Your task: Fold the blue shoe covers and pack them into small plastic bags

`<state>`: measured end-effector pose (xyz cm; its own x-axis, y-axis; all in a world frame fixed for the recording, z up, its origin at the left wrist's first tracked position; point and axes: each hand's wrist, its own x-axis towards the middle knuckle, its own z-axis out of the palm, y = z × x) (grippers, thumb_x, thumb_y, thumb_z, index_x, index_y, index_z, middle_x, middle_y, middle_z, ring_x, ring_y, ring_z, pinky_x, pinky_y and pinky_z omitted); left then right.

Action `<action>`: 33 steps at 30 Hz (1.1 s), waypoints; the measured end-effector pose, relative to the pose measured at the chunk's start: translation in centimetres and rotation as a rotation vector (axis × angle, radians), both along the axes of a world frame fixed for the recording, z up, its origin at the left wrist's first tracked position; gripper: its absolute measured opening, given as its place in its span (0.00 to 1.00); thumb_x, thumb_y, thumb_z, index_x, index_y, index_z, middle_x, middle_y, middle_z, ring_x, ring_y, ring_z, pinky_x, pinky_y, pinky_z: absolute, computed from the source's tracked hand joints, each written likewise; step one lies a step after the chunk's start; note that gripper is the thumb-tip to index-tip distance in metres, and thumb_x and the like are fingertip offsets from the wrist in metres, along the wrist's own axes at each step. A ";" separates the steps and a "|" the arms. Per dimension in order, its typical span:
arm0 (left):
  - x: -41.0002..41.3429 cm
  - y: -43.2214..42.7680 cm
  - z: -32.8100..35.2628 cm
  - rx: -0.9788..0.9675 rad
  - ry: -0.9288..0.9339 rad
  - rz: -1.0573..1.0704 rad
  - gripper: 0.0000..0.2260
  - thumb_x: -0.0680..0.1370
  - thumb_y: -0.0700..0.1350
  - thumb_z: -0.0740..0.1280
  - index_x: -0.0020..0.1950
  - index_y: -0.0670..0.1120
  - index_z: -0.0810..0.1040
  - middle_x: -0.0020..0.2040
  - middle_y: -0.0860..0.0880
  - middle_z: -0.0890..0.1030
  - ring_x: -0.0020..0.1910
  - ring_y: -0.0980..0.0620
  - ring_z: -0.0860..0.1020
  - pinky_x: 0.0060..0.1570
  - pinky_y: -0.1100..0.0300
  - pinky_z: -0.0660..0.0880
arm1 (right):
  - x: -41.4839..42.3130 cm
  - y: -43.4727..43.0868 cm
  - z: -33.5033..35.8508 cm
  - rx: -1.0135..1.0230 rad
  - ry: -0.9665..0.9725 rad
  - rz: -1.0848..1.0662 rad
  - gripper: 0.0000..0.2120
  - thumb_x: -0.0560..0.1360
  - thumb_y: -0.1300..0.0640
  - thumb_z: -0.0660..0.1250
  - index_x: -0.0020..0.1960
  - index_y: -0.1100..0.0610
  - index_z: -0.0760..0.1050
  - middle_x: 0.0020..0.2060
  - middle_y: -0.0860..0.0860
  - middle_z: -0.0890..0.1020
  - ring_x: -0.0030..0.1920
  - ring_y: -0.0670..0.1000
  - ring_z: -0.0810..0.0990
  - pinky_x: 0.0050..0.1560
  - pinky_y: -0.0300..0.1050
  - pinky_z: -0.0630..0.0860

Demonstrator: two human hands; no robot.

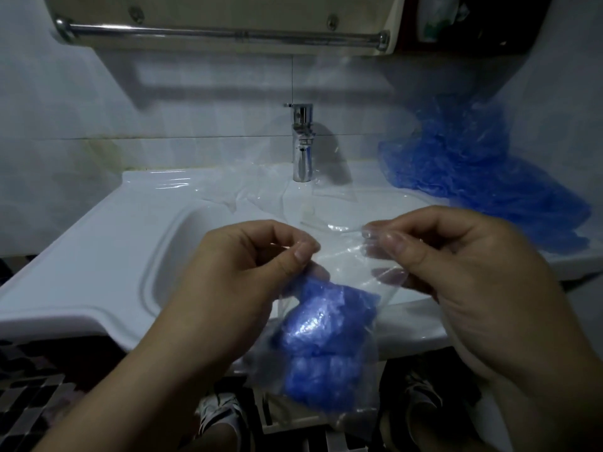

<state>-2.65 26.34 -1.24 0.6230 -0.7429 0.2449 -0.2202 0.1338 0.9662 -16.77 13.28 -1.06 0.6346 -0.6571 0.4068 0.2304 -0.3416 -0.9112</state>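
A small clear plastic bag (350, 272) hangs in front of me over the sink's front edge. Folded blue shoe covers (323, 340) lie inside its lower part. My left hand (241, 282) pinches the bag's top left edge between thumb and forefinger. My right hand (456, 265) pinches the top right edge, its fingertips showing through the plastic. The bag's mouth is stretched between the two hands.
A white sink (107, 243) fills the middle, with a chrome tap (302, 141) at its back. A heap of loose blue shoe covers (466, 164) lies on the right rim. Clear plastic bags (261, 187) lie around the tap. A towel rail (222, 32) hangs above.
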 end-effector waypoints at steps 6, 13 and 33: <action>0.2 0.1 -0.8 0.139 0.075 -0.077 0.03 0.76 0.42 0.68 0.44 0.43 0.81 0.41 0.45 0.86 0.40 0.49 0.84 0.41 0.53 0.82 | 0.2 -0.2 -1.2 -0.026 0.191 -0.036 0.08 0.73 0.66 0.70 0.42 0.55 0.84 0.39 0.51 0.86 0.42 0.51 0.86 0.47 0.54 0.82; 0.7 -0.5 -1.6 0.042 0.079 0.018 0.09 0.70 0.47 0.69 0.36 0.43 0.84 0.35 0.45 0.83 0.36 0.51 0.80 0.41 0.55 0.80 | 0.3 -0.1 -1.6 -0.035 0.157 -0.078 0.09 0.73 0.66 0.70 0.40 0.54 0.84 0.36 0.51 0.86 0.38 0.51 0.86 0.40 0.45 0.80; 1.0 -1.1 -2.4 0.052 0.068 0.043 0.10 0.76 0.37 0.68 0.36 0.45 0.83 0.35 0.45 0.83 0.36 0.52 0.81 0.42 0.54 0.77 | 0.5 -0.3 -2.3 -0.015 0.175 -0.108 0.08 0.70 0.64 0.74 0.43 0.52 0.82 0.38 0.51 0.86 0.39 0.51 0.85 0.44 0.50 0.82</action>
